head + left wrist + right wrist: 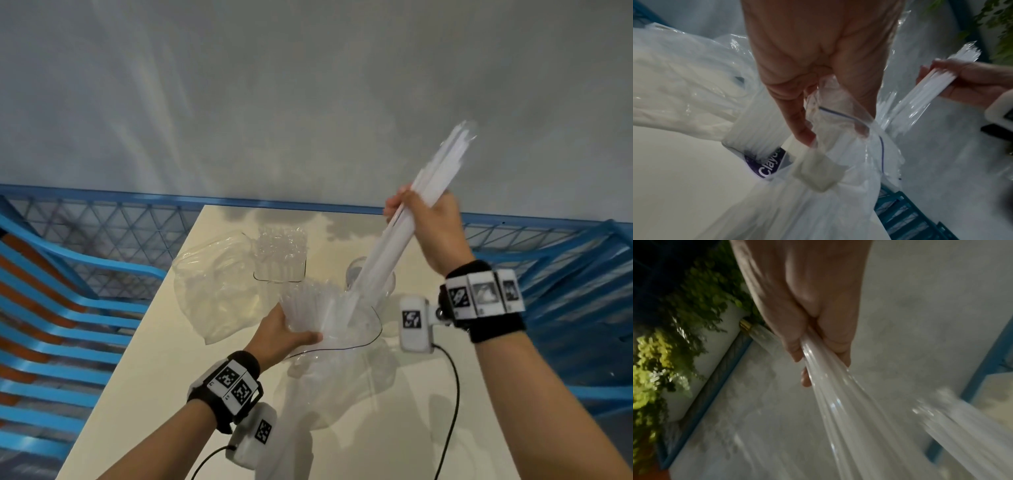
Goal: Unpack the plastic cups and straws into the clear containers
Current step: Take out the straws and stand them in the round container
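Note:
My right hand (pixel 419 219) grips a bundle of long white straws (pixel 440 168) around its middle, tilted up and to the right. The bundle's lower end is still inside a clear zip bag (pixel 337 337) on the table. My left hand (pixel 294 337) pinches the open mouth of that bag (pixel 840 116), where more straws (pixel 305 305) stand. In the left wrist view the right hand (pixel 962 81) shows at the right, holding the straws (pixel 920 95). The right wrist view shows the fingers (pixel 795 352) curled round the straws (pixel 830 386). A clear container (pixel 279 270) filled with clear pieces stands behind the bag.
A crumpled empty plastic bag (pixel 215 294) lies to the left on the cream table (pixel 154 377). A round clear vessel (pixel 354 269) is partly hidden behind the straws. Blue slatted chairs (pixel 68 308) flank the table, and a blue mesh fence (pixel 102 219) runs behind. Cables trail from both wrist cameras.

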